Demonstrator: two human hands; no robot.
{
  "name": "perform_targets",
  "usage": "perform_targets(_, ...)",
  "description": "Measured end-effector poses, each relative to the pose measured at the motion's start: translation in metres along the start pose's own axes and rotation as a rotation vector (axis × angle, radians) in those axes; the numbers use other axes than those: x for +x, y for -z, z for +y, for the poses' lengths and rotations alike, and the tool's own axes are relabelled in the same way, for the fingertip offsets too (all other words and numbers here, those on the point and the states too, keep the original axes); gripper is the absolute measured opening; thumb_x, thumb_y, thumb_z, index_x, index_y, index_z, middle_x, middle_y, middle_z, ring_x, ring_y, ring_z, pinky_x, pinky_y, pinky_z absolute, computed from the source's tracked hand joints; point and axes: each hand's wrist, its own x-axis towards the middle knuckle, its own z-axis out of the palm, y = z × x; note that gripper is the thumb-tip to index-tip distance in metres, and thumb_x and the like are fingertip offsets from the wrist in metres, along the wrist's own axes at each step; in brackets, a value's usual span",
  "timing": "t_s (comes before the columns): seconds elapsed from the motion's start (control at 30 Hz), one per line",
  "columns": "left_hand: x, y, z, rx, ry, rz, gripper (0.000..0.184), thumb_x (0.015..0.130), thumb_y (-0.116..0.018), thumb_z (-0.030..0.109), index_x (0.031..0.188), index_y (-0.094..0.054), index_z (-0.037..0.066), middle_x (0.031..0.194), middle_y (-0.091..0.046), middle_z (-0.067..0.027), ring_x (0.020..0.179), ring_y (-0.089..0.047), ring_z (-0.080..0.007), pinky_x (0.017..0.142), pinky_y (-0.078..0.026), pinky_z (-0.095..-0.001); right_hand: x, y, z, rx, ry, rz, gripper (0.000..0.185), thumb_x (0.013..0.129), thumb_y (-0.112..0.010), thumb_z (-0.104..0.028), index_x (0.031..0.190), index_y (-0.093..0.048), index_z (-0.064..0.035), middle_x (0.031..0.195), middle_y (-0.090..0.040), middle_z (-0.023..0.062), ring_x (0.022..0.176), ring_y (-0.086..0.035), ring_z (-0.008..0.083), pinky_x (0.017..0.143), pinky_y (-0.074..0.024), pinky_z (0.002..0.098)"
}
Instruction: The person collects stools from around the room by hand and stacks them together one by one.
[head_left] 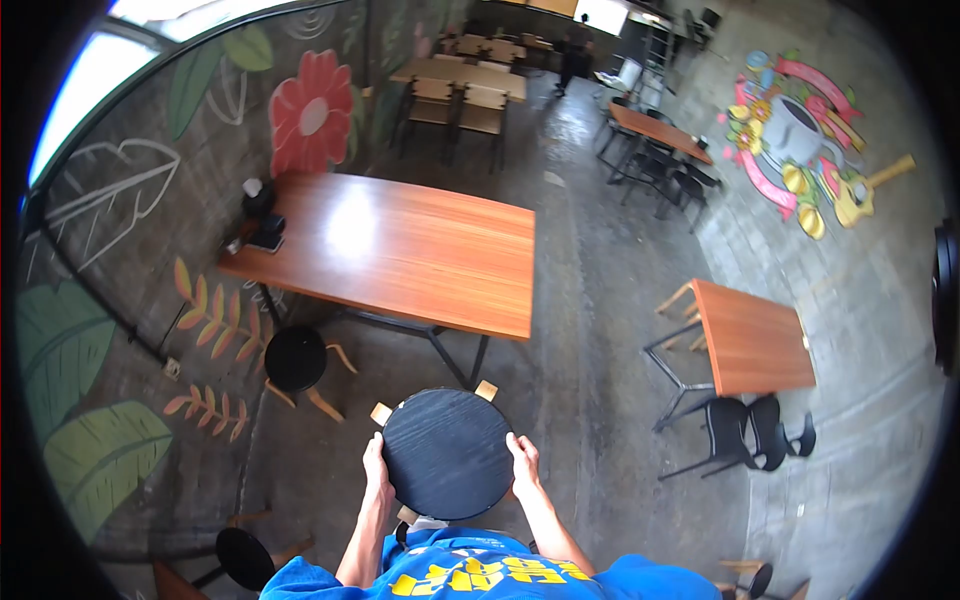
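A round stool (447,454) with a black seat and pale wooden legs is held in front of my body. My left hand (376,464) grips the left edge of its seat, and my right hand (523,462) grips the right edge. Light wooden leg ends stick out past the far rim; the rest of the legs is hidden under the seat. Beyond the stool stands a long table (420,250) with a reddish-brown wooden top and dark metal legs. Another black-seated stool (296,358) is on the floor to the left, by the table's near corner.
Dark items (262,225) sit at the table's wall end. To the right are a smaller wooden table (752,340) and black chairs (740,432). More tables and chairs (455,95) stand far back, with a person (575,50) near them. Another black-seated stool (243,558) is at lower left.
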Motion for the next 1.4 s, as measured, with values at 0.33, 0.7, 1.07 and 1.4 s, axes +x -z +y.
perform_targets(0.33, -0.129, -0.110, -0.097, 0.369, 0.156, -0.333, 0.033, 0.092, -0.059, 0.052, 0.080, -0.057, 0.021, 0.082, -0.046, 0.0059, 0.084, -0.041, -0.0117, 0.084, -0.035, -0.0360, -0.132, 0.207, -0.001, 0.252, 0.147, 0.506, 0.041, 0.091, -0.072, -0.034, 0.067, -0.046, -0.0120, 0.067, -0.036, -0.0061, 0.067, -0.035, 0.0086, 0.062, -0.0314, 0.0283)
perform_targets(0.7, -0.340, -0.206, -0.221, 0.662, 0.250, -0.801, 0.030, 0.093, -0.057, 0.048, 0.094, -0.060, 0.018, 0.107, -0.058, -0.0040, 0.106, -0.048, -0.0211, 0.100, -0.037, -0.0458, -0.310, 0.396, 0.032, 0.557, 0.385, 0.959, 0.041, 0.092, -0.071, -0.030, 0.068, -0.043, -0.0127, 0.070, -0.041, -0.0046, 0.069, -0.041, 0.0091, 0.064, -0.0380, 0.0282)
perform_targets(1.07, -0.465, -0.248, -0.337, 0.979, 0.281, -1.207, 0.035, 0.094, -0.055, 0.046, 0.094, -0.062, 0.012, 0.102, -0.057, -0.0017, 0.107, -0.045, -0.0167, 0.101, -0.033, -0.0366, -0.428, 0.466, 0.086, 0.771, 0.527, 1.380, 0.030, 0.093, -0.068, -0.028, 0.075, -0.050, -0.0120, 0.075, -0.049, -0.0030, 0.071, -0.049, 0.0108, 0.067, -0.0437, 0.0273)
perform_targets(1.4, -0.572, -0.294, -0.495, 1.148, 0.446, -1.479, 0.029, 0.092, -0.059, 0.042, 0.089, -0.062, 0.013, 0.090, -0.057, 0.0012, 0.085, -0.051, -0.0122, 0.079, -0.043, -0.0316, -0.487, 0.544, 0.111, 0.895, 0.486, 1.795, 0.040, 0.094, -0.067, -0.028, 0.065, -0.043, -0.0140, 0.067, -0.035, -0.0072, 0.067, -0.031, 0.0067, 0.064, -0.0288, 0.0260)
